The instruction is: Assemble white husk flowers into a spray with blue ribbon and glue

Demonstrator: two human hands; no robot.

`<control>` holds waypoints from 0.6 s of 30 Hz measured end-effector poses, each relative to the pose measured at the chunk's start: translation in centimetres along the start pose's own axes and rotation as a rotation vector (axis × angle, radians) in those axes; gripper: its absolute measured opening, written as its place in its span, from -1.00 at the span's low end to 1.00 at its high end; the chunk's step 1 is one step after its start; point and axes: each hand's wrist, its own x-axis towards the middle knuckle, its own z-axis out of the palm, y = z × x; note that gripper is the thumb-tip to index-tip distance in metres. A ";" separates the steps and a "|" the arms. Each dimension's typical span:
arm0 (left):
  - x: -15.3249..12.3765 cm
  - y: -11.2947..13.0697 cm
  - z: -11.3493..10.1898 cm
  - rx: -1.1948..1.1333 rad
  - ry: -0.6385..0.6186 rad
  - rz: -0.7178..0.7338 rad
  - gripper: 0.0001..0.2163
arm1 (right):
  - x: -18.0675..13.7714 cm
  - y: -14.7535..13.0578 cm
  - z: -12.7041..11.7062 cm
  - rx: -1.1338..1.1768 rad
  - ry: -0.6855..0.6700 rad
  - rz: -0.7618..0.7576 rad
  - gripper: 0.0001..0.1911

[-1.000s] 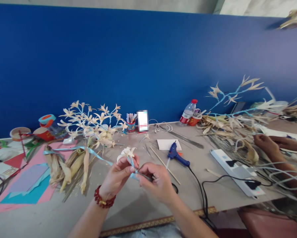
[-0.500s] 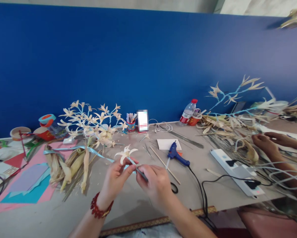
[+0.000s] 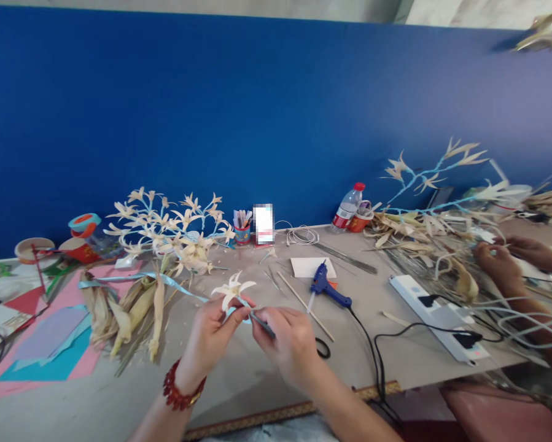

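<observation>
Flower [image 3: 233, 291] sits just beyond the left hand [image 3: 215, 331] pinching its stem [image 3: 244, 301], seemingly for steadiness, while the right hand [image 3: 288, 344] grips a grey rod [image 3: 262, 323] alongside.

- We look through a single camera worn on the person's head, facing forward and down over the table [image 3: 248, 374].
- We see both forearms [image 3: 344, 402] rise from the bottom edge, nearest the lens, with the left hand [image 3: 215, 328] and right hand [image 3: 287, 337] a little below the middle of our view.
- Our view is wide: it takes in the patterned trim [image 3: 257, 418] of the table's near edge and, farther off, the blue wall panel [image 3: 257, 104] filling much of the upper half.
- We catch a co-worker's hands [image 3: 499, 264] toward the right edge.
- We see the panel's top slope slightly down rightward.
</observation>
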 end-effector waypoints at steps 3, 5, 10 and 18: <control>0.0 0.1 0.1 -0.032 0.022 0.005 -0.89 | 0.0 0.0 0.0 0.016 0.012 0.010 -0.88; 0.0 0.1 0.1 -0.042 0.023 0.009 -0.89 | 0.0 0.1 0.0 0.026 0.014 0.013 -0.89; 0.1 -0.1 0.0 -0.026 0.033 0.021 -0.89 | -0.2 0.3 -0.3 0.038 -0.015 0.031 -0.91; 0.2 -0.8 0.5 -0.052 0.079 -0.015 -0.88 | -0.7 -0.1 -0.8 0.032 -0.002 0.024 -0.90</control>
